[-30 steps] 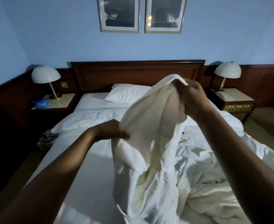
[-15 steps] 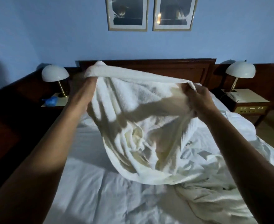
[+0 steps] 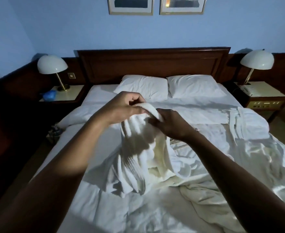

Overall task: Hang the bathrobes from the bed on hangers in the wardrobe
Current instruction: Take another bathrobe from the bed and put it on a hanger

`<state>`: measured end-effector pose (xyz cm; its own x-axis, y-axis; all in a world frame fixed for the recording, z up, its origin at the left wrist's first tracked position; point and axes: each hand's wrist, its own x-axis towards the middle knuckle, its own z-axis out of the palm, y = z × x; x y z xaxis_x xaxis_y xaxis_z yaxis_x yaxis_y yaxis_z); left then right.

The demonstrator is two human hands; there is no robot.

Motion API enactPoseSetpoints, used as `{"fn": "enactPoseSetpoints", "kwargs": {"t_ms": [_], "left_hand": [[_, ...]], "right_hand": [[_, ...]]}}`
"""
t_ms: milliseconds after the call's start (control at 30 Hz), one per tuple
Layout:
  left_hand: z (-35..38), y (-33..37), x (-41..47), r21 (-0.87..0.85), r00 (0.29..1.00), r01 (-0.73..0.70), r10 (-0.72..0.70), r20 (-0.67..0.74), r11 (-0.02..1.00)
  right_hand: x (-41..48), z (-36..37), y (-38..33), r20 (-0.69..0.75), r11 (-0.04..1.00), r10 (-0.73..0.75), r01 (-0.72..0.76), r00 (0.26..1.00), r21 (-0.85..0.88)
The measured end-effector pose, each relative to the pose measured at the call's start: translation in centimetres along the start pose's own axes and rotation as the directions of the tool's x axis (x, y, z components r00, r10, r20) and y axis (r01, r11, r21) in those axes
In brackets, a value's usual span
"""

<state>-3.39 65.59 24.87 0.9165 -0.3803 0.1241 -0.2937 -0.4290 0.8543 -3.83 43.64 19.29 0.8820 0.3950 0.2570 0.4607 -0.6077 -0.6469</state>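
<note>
Head view: a white bathrobe is held up from the bed. Its upper edge is pinched by the left grip and clasped by the right grip.

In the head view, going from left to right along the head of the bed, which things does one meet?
Left lamp → left pillow → right pillow → right lamp.

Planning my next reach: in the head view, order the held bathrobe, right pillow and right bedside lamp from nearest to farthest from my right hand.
1. Bathrobe: gripped by the right hand itself.
2. Right pillow: beyond the hand, against the headboard.
3. Right lamp: farther right, on the nightstand.
</note>
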Motion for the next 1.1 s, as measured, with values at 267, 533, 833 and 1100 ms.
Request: {"fn": "enactPoseSetpoints", "kwargs": {"t_ms": [267, 533, 833, 1100], "left_hand": [[4.0, -12.3, -1.3, 0.062, 0.909, 0.396, -0.401, 0.114, 0.916], [8.5, -23.7, -1.0, -0.173, 0.787, 0.612, -0.615, 0.044, 0.772], [14.5, -35.7, -0.8, 0.349, 0.465, 0.712, -0.782, 0.415, 0.609], [19.1, -42.6, 0.8, -0.342, 0.543, 0.751, -0.823, -0.166, 0.565]], "right_hand": [[1.0, 0.5, 8.5, -0.020, 0.938, 0.242, -0.229, 0.970, 0.260], [-1.0, 10.5, 21.3, 0.261, 0.931, 0.357, -0.365, 0.897, -0.019], [-1.5, 21.7, 33.4, 0.642, 0.957, 0.290, -0.204, 0.710, -0.206], [7.0, 23.6, 45.5, 0.297, 0.857, 0.502, -0.419, 0.812, -0.301]]}}
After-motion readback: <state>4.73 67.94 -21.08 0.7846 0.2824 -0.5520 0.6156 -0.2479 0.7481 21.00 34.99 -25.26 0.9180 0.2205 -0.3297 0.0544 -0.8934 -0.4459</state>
